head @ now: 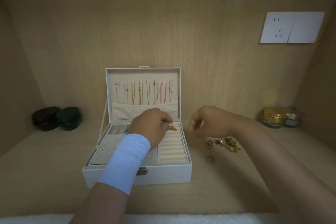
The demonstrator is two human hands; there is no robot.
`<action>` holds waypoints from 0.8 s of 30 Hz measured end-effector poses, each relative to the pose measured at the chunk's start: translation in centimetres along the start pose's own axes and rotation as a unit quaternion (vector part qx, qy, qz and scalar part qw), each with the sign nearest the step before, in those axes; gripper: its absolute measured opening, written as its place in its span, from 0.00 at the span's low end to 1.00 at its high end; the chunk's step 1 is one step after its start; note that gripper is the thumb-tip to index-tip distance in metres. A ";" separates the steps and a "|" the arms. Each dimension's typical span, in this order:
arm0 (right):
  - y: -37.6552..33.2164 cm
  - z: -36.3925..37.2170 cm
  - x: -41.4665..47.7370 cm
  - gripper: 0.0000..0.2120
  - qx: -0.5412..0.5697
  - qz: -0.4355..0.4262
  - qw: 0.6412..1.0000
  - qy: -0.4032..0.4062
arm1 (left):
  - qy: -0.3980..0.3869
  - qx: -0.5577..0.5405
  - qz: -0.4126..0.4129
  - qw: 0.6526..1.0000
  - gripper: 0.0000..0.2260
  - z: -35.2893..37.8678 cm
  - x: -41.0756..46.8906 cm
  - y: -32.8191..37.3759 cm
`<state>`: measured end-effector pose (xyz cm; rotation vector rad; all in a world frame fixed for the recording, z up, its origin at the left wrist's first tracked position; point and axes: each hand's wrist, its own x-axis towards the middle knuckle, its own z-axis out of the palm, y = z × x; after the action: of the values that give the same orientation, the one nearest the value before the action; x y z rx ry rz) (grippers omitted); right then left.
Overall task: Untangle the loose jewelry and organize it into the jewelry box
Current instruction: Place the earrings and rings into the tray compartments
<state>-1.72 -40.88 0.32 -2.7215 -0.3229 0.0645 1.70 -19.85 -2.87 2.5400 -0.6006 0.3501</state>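
At the far left of the bench stand two dark lidded pots, side by side and touching. The jewelry box sits open in the middle, with necklaces hanging in a row inside its upright lid. Your left hand, with a pale blue sleeve on the wrist, reaches over the tray. Its fingers are curled and pinch a small gold piece at their tips. The piece is right at the far end of the ring rolls, in the box's right-hand compartment. Your right hand hovers just right of the box, slightly blurred, its fingers hanging loosely curled with nothing visible in them. Below its wrist lies the loose jewelry in a small heap on the bench, apart from those fingers. A single ring lies near the heap, toward you. Two glass jars stand at the far right.
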 end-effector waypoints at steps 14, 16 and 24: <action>0.3 1.2 -0.6 0.15 -0.119 0.148 0.965 -0.179 | -0.009 -0.073 0.058 0.996 0.06 0.6 -2.4 3.0; 0.4 1.2 -0.8 0.14 -0.101 0.138 0.971 -0.166 | -0.007 -0.092 0.049 0.995 0.06 0.5 -2.5 2.9; -1.4 -0.1 -0.2 0.02 0.235 -0.015 0.968 0.084 | 0.016 -0.260 -0.028 0.965 0.05 -0.9 -2.2 2.0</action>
<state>-2.25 -39.70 0.94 -2.2328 -0.2594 -0.0879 -1.30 -20.12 -2.08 2.0365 -0.5242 0.1814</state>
